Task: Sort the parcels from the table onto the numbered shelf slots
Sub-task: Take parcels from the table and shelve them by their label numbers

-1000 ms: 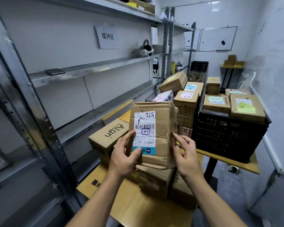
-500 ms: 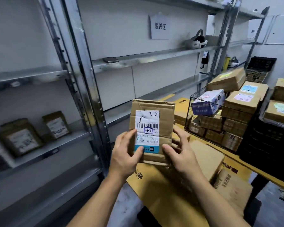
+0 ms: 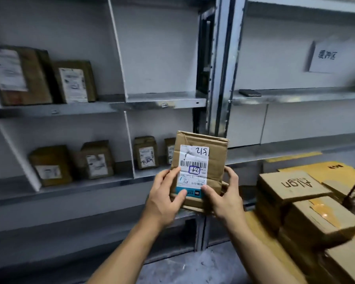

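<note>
Now the parcel [image 3: 199, 167] is gripped by left hand [image 3: 164, 199] and right hand [image 3: 223, 198], fingers [image 3: 232, 175] curled round its sides; next, its numbered slot on the shelf [image 3: 80, 187] must be found.

Brightness: dim, cool indoor light; the grey shelf [image 3: 160, 103] looks flat and bluish.
Brightest patch: the white label [image 3: 194, 167] on the parcel [image 3: 217, 160].
Shadows: soft, darkest under the shelf boards and behind the shelved boxes [image 3: 21, 76].
Glare: a faint sheen on the metal upright [image 3: 223, 78].
Blur: motion smear softens the shelved boxes, the sign [image 3: 326, 56] and the cartons [image 3: 291, 187] at right; the label is sharpest and its handwriting can be read.
Distortion: wide-angle bending; shelf lines bow and lean near the edges.
</note>
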A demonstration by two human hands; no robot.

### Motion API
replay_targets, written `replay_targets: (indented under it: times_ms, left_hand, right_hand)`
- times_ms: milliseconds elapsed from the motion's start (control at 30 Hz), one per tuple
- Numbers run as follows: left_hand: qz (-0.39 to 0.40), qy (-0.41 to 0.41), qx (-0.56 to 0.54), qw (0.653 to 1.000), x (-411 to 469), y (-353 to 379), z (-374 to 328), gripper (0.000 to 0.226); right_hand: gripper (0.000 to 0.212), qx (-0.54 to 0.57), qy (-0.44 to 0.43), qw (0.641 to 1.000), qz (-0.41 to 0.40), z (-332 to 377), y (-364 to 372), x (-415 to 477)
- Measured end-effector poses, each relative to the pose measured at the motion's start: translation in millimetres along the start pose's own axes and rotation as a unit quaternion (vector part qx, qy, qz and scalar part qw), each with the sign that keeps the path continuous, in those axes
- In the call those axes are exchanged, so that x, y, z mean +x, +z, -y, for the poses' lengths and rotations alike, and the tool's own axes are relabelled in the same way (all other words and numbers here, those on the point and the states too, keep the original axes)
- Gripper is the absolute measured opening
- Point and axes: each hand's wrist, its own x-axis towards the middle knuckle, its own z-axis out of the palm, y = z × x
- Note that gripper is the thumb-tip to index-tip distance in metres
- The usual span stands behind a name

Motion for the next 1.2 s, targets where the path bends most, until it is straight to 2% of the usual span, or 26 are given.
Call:
replay_targets:
  times_ms: [167,333,500,633,767,1000,1200]
  left_hand:
    - [0.0,-0.014,0.07,0.997,-16,-112,42,0.058]
    - [-0.04,-0.004,0.174,0.984,-37,-230,86,0.048]
    - [-0.028,-0.026,0.363,0.931,-63,-337,122,0.049]
    - [-0.001,-0.055,0.453,0.89,-81,-402,142,0.054]
    - [-0.008,-0.09,0.496,0.864,-94,-448,157,0.053]
    - [-0.034,-0.161,0.5,0.85,-108,-509,191,0.05]
    - [-0.072,-0.186,0.513,0.835,-100,-565,230,0.05]
  right_hand:
    - [0.072,0.043,-0.015,0.998,0.049,41,99,-22]
    - [0.07,0.081,-0.037,0.993,0.08,82,190,-44]
    - [0.069,0.12,-0.053,0.983,0.127,120,275,-61]
    - [0.068,0.123,-0.071,0.976,0.167,148,336,-74]
    - [0.067,0.126,-0.086,0.969,0.193,170,385,-83]
    - [0.069,0.14,-0.111,0.953,0.246,199,468,-79]
    - [0.071,0.167,-0.136,0.931,0.294,231,548,-65]
